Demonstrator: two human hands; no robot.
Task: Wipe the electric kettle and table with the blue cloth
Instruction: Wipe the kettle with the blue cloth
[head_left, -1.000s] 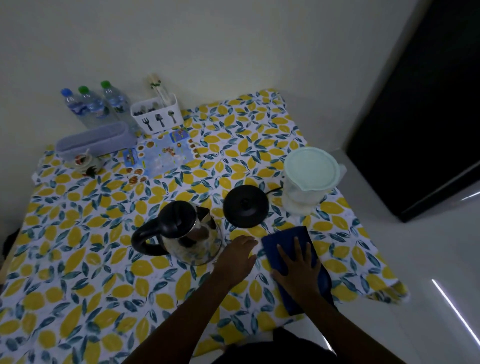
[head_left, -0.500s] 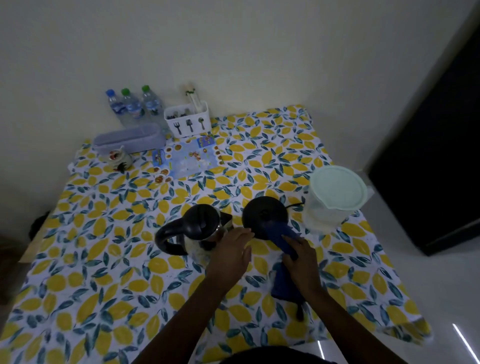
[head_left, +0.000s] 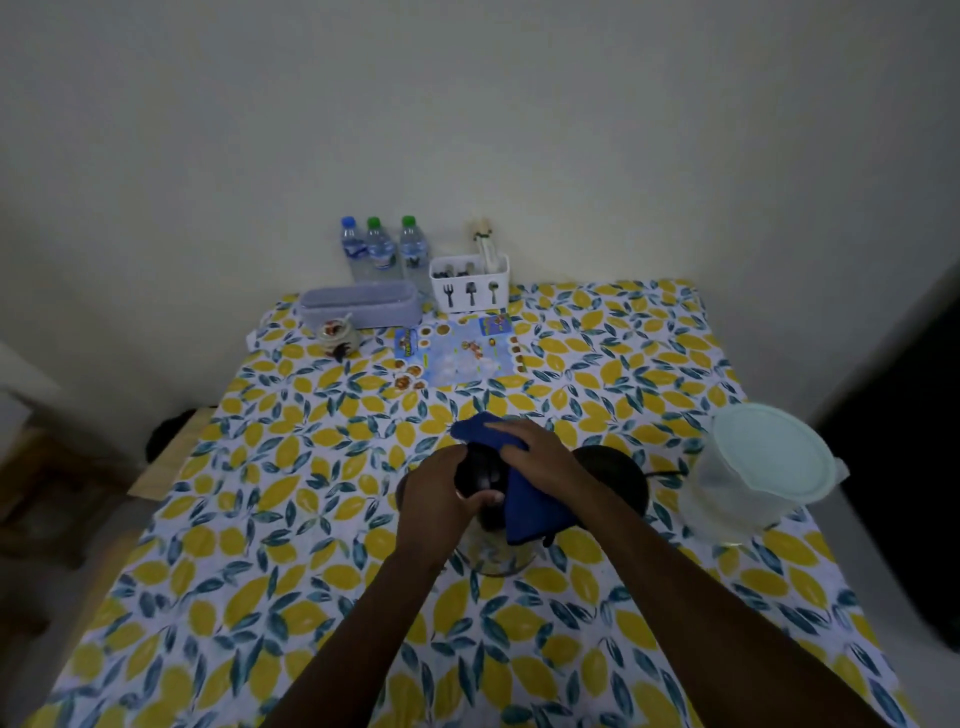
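We grip the kettle (head_left: 491, 540) top with our left hand (head_left: 441, 493), right hand (head_left: 540, 457) pressing cloth (head_left: 524, 506) on it (glass body!); hard rubbing could tip it toward the base (head_left: 618, 470) at three o'clock.

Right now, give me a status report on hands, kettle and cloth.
Left hand grips kettle top. Right hand presses blue cloth over kettle. Kettle base and plastic jug close right.

From my feed I see two bare forearms reaching in from the bottom edge, no sleeves, watch or bracelet showing. The left hand (head_left: 441, 493) and right hand (head_left: 540, 454) wear no gloves or rings.
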